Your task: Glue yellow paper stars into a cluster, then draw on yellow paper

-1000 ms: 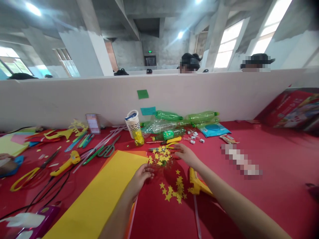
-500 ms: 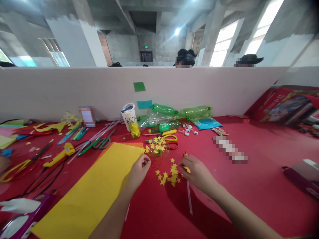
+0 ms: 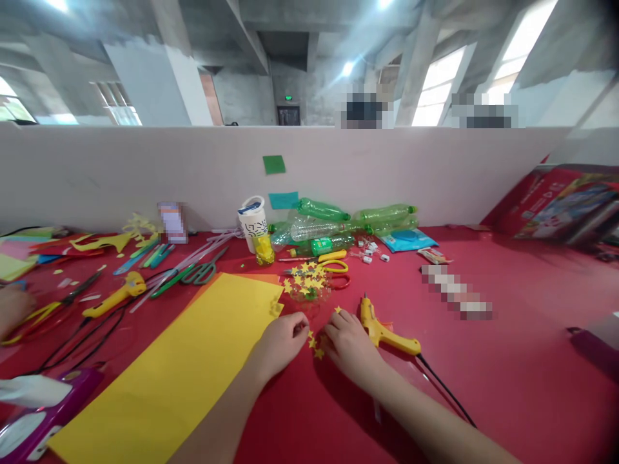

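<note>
Currently | few small yellow paper stars (image 3: pixel 319 354): three o'clock from left hand (image 3: pixel 285 341), nine from right hand (image 3: pixel 351 340) | fingers curled narrow; hold unclear

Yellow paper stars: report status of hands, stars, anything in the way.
Right hand over loose yellow paper stars. Left hand beside them, fingers curled, grip unclear. Yellow glue gun close by right hand.

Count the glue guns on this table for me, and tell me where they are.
2. The first glue gun lies left of the yellow paper; the second glue gun lies just right of the right hand. I see no sign of another.
</note>
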{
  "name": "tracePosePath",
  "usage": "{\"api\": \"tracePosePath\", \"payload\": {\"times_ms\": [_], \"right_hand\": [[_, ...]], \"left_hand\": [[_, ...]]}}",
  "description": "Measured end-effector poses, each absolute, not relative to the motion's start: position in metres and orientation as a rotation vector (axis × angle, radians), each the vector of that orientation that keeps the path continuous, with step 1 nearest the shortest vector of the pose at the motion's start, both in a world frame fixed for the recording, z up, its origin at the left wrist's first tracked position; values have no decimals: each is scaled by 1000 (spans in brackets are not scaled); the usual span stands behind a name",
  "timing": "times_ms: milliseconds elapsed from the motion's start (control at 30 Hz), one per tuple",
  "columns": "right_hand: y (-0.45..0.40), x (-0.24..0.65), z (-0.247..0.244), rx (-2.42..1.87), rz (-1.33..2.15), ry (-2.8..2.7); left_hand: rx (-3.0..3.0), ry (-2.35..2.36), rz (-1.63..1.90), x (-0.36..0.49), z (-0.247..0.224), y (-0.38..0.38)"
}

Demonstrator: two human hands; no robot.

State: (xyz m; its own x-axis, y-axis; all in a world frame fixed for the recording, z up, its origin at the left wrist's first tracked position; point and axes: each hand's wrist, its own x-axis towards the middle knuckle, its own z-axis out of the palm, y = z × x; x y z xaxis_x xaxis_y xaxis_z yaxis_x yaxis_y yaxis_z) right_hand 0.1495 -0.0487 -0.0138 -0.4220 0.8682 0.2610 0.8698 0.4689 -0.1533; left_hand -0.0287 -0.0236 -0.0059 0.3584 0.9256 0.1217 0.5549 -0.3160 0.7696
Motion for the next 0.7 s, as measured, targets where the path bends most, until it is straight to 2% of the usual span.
{"api": "tracePosePath", "payload": {"times_ms": [700], "right_hand": [[-46, 154, -26, -1537, 202, -2287]], "left_hand": [[1985, 1447, 555, -29, -8, -23]]}}
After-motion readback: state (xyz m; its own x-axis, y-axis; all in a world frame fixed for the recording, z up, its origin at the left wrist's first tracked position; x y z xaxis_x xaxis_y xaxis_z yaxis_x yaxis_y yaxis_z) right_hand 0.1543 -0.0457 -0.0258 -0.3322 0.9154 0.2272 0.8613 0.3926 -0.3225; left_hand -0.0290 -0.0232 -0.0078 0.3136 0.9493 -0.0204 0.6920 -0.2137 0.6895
